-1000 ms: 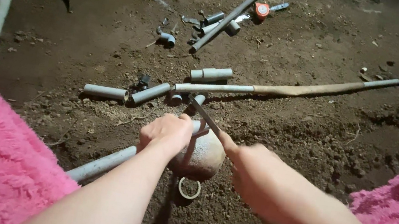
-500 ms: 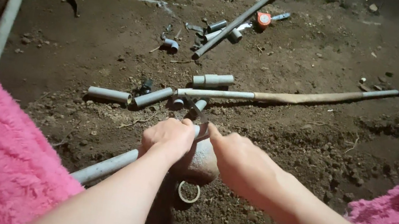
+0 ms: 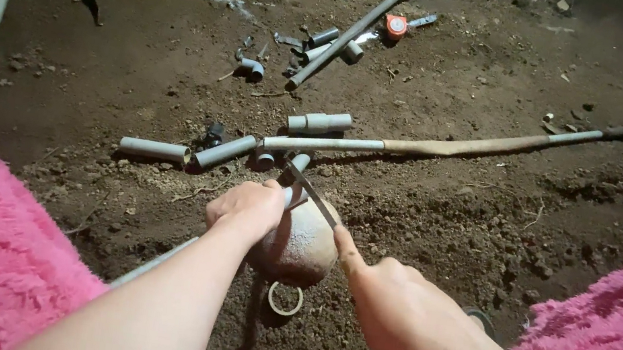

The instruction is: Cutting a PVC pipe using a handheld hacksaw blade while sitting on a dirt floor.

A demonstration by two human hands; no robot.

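Left hand (image 3: 248,208) is closed around a short grey pipe piece (image 3: 298,167), pinning it on top of a rounded stone (image 3: 298,245) at frame centre, on the dirt floor (image 3: 483,223). The pipe's free end sticks out toward 12 o'clock, just past the knuckles.

Right hand (image 3: 391,300) comes in from 5 o'clock, grip clamped on the near end of a thin saw blade (image 3: 313,194), index finger laid along it. Blade's long axis runs 4-to-10 o'clock and crosses the pipe roughly square, touching it right beside the left-hand fingers. So the cut line sits at about 10 o'clock from the right grip; the left hand is the nearer one to the contact point.

Loose ring (image 3: 284,299) lies on the ground at 6 o'clock of the stone. More pipe offcuts (image 3: 320,123) sit at 12 o'clock, well apart.
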